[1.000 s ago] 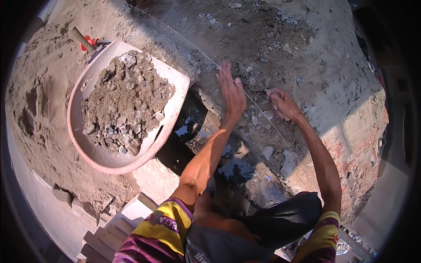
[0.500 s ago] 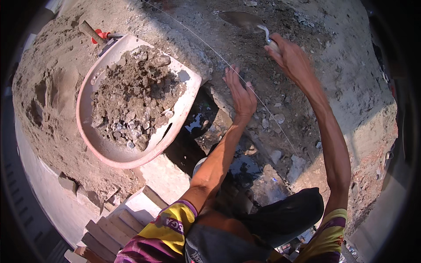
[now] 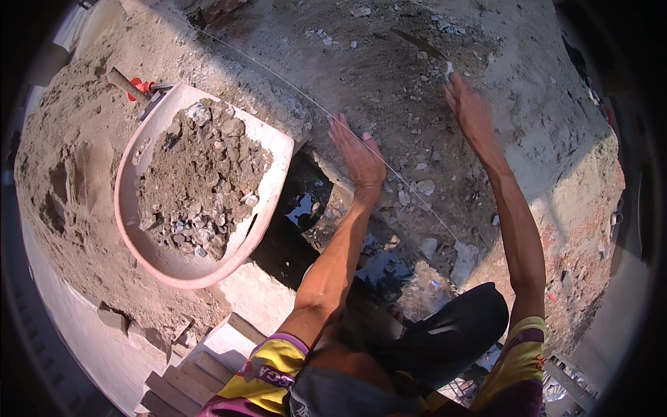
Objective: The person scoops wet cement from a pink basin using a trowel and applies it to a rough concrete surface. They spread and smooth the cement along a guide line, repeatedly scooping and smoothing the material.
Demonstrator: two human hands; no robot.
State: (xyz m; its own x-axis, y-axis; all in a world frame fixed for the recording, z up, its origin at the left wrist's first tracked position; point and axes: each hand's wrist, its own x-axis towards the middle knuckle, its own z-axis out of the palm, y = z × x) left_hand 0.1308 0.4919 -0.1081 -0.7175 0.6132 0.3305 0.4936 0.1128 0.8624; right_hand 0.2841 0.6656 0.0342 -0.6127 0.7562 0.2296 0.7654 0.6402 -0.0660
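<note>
My right hand [image 3: 472, 115] is wrapped around the handle of a trowel [image 3: 422, 45]. Its blade points away to the left and is seen nearly edge-on above the dirt. My left hand [image 3: 358, 158] lies with fingers stretched on the soil at the near edge of the dirt bed. A thin taut string [image 3: 274, 78] runs slantwise across the ground and passes over the left fingers. To the left of that hand sits a pale pink, D-shaped pan [image 3: 163, 267] heaped with grey-brown rubble [image 3: 205, 174].
A tool with a wooden handle [image 3: 124, 82] and red part lies behind the pan. Below the left forearm is a dark hole with wet patches [image 3: 385, 271]. Stacked bricks [image 3: 184, 386] stand at the near left. Loose stones [image 3: 425, 186] dot the dirt.
The trowel blade has turned from showing its flat face to nearly edge-on, and the right hand has tilted with it. The left hand stays on the soil. The whole view has shifted slightly.
</note>
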